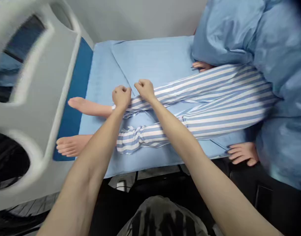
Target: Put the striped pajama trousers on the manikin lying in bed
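Observation:
A figure that looks like a care manikin lies on the bed in blue-and-white striped trousers (224,108). My left hand (121,97) is closed in a fist at the far trouser leg, just above the ankle. Close to its right, my right hand (145,89) is also closed, at the upper edge of the same leg. Both appear to grip the fabric, though the pinched cloth is mostly hidden by my fingers. The far bare foot (87,106) sticks out of its cuff. On the near leg the cuff is bunched above the other bare foot (73,145).
A light blue sheet (150,55) covers the mattress. A white footboard (59,62) with cut-outs stands at the left. The blue quilt (229,32) is heaped at the right, with the manikin's hands (244,153) poking out. Behind is a grey wall (140,19).

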`<state>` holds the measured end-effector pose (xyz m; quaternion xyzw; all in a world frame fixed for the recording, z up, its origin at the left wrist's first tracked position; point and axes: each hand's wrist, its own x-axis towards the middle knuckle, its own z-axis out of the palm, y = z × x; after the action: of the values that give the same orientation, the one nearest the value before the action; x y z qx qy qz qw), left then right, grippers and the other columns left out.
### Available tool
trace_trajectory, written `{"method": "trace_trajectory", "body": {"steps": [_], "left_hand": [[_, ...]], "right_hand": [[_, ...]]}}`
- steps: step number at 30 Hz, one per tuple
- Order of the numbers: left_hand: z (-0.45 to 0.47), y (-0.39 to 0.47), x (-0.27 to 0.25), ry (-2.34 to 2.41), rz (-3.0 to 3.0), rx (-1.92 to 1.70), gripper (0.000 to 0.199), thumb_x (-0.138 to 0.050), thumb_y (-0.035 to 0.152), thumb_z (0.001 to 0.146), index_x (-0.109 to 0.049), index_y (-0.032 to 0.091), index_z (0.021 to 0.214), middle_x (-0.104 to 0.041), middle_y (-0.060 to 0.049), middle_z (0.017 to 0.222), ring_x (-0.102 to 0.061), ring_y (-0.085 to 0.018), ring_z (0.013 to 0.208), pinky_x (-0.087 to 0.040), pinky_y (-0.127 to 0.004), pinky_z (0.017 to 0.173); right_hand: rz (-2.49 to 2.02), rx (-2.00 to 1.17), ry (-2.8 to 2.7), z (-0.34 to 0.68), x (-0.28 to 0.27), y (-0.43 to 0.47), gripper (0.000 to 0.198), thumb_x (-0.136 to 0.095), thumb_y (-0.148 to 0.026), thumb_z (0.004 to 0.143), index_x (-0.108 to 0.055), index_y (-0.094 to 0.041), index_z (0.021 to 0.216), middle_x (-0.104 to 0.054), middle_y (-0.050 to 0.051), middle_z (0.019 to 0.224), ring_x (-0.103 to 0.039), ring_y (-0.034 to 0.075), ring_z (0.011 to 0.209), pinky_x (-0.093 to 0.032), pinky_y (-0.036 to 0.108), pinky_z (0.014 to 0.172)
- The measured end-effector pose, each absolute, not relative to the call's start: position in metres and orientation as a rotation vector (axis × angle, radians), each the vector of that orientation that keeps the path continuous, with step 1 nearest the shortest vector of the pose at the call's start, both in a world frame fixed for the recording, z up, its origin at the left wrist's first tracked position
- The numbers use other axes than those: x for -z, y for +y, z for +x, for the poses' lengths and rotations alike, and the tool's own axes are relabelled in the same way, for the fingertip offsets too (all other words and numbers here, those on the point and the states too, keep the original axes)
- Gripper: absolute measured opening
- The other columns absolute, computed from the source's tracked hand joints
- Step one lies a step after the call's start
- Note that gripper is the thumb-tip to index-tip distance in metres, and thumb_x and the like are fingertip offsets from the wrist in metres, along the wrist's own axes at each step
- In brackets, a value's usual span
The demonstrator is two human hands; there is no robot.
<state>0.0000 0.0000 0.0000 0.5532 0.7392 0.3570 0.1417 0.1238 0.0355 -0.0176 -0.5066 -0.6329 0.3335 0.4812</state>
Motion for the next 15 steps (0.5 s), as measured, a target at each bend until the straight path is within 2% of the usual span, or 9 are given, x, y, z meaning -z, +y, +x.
{"method": "trace_trajectory", "body": {"steps": [5, 10, 15], "left_hand": [[0.034, 0.020, 0.001, 2.120, 1.347, -1.088, 0.027, -0.055, 0.023, 0.084, -0.044, 0.021, 0.059, -0.037, 0.001, 0.060, -0.040, -0.016, 0.067, -0.038, -0.029, 0.071], [0.034, 0.014, 0.020, 2.162, 1.323, -1.156, 0.024, -0.058, 0.022, 0.080, -0.045, 0.022, 0.060, -0.040, 0.001, 0.061, -0.043, -0.017, 0.069, -0.039, -0.029, 0.073], [0.028, 0.021, 0.021, 2.075, 1.301, -1.192, 0.024, -0.060, 0.022, 0.078, -0.045, 0.022, 0.060, -0.039, 0.003, 0.058, -0.041, -0.015, 0.064, -0.040, -0.028, 0.070]], "right_hand": [[-1.286, -0.816, -1.459, 0.125, 0.011, 0.042, 0.038, -0.050, -0.034, 0.094, -0.031, -0.022, 0.064, -0.023, -0.005, 0.063, -0.033, 0.009, 0.063, -0.034, 0.022, 0.065], [-1.183, -0.813, -1.425, 0.186, 0.000, 0.056, 0.043, -0.053, -0.044, 0.094, -0.030, -0.023, 0.065, -0.023, -0.004, 0.064, -0.035, 0.009, 0.062, -0.035, 0.022, 0.063], [-1.183, -0.869, -1.305, 0.234, 0.013, 0.062, 0.046, -0.056, -0.050, 0.093, -0.029, -0.023, 0.067, -0.025, -0.004, 0.065, -0.036, 0.009, 0.062, -0.035, 0.022, 0.061]]}}
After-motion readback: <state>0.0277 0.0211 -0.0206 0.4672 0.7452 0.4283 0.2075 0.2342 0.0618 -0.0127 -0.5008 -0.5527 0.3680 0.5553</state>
